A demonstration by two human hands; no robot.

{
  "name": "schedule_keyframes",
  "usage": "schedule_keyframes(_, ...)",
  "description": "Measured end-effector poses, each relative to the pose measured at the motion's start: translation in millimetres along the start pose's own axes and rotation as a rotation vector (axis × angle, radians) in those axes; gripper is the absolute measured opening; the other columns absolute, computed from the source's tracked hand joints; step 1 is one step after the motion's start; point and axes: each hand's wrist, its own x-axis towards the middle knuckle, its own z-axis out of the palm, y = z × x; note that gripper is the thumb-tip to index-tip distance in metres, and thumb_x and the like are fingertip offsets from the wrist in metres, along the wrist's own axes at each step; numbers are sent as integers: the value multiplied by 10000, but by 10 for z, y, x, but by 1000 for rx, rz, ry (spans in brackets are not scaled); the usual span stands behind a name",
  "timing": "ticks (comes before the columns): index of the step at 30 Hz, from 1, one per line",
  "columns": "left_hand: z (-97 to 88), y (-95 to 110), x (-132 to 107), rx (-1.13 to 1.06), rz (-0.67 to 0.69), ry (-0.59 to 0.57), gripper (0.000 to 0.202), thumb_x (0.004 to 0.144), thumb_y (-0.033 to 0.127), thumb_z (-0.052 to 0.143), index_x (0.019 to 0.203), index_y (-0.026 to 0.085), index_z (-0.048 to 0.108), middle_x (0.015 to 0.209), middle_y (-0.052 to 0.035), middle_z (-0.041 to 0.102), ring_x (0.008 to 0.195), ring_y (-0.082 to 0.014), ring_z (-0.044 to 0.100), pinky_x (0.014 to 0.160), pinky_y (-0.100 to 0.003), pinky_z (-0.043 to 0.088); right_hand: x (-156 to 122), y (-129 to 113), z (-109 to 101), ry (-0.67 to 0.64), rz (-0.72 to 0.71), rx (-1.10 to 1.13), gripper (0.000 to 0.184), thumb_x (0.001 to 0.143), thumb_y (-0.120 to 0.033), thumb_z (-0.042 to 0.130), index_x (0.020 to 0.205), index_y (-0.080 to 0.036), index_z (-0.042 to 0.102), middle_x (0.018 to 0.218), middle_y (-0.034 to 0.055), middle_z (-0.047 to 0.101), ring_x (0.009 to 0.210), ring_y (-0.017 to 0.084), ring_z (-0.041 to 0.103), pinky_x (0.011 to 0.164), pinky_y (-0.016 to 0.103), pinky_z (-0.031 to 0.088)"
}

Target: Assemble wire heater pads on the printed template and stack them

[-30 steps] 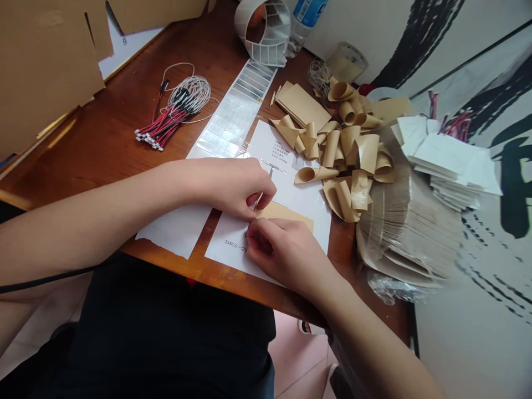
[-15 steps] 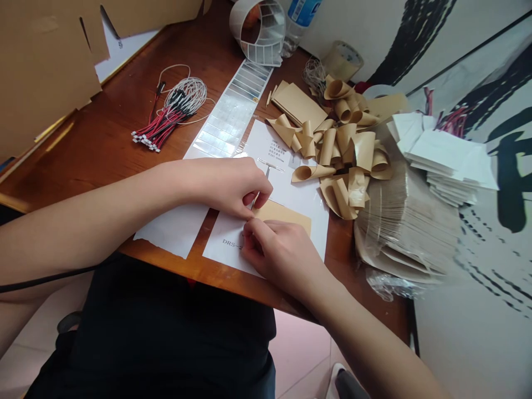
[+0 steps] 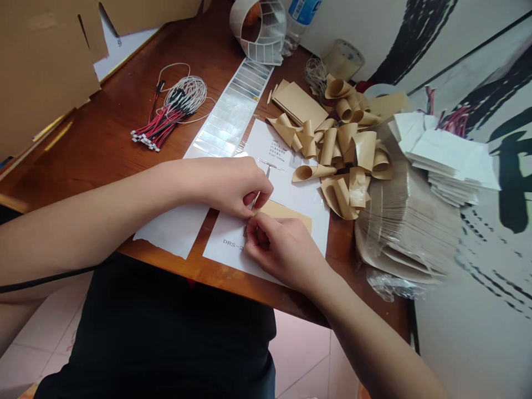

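Observation:
My left hand (image 3: 243,188) reaches in from the left, thumb and forefinger closed at the left end of a flat piece of brown paper (image 3: 293,213). My right hand (image 3: 286,252) lies just in front of it, its fingertips pinched at the same end of the paper. The fingertips of both hands nearly meet, and what lies between them is mostly hidden. Beneath is a white printed sheet (image 3: 310,191), with "DRS-2" partly showing beside my right hand. A thin grey strip shows just beyond my left fingers; I cannot tell what it is.
Curled brown papers (image 3: 330,147) pile up behind a flat brown stack (image 3: 299,104). A label strip (image 3: 226,119) runs from its roll (image 3: 260,33). Red-black wires (image 3: 158,127) lie left; a bagged card stack (image 3: 407,221) and white packets (image 3: 444,149) stand right. A cardboard box (image 3: 45,61) is far left.
My right hand has shifted slightly up at the paper's edge, and its fingers have curled in a little differently. My left hand stays in place.

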Motion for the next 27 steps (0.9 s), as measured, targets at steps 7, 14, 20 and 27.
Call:
schedule_keyframes(7, 18, -31, 1, 6, 5, -8, 120, 809, 287, 675, 880, 217, 741, 860, -19, 721, 740, -149, 614, 653, -281, 372, -7, -27, -14, -4, -40, -18, 93, 886, -182, 539, 820, -199, 603, 583, -45, 534, 509, 107, 461, 556, 250, 308)
schedule_keyframes(14, 10, -22, -1, 5, -2, -4, 133, 799, 272, 667, 897, 220, 741, 875, -21, 724, 752, -154, 618, 655, -284, 374, -33, -70, 38, 70, -71, -168, 175, 888, -150, 483, 798, -177, 630, 582, -8, 587, 505, 123, 454, 532, 264, 295)
schedule_keyframes(20, 7, -22, 2, 4, -9, -13, 135, 801, 280, 668, 891, 214, 743, 874, -24, 723, 750, -151, 619, 655, -280, 375, -21, -57, 42, 23, -10, -82, 102, 855, -168, 535, 807, -198, 620, 582, -25, 572, 512, 122, 476, 551, 257, 308)
schedule_keyframes(27, 15, -24, -2, 4, -2, -9, 119, 808, 290, 680, 879, 215, 740, 879, -24, 730, 754, -152, 616, 663, -283, 370, -8, -18, 20, 14, 28, -9, 88, 846, -172, 537, 787, -204, 595, 563, -47, 513, 496, 109, 449, 547, 250, 303)
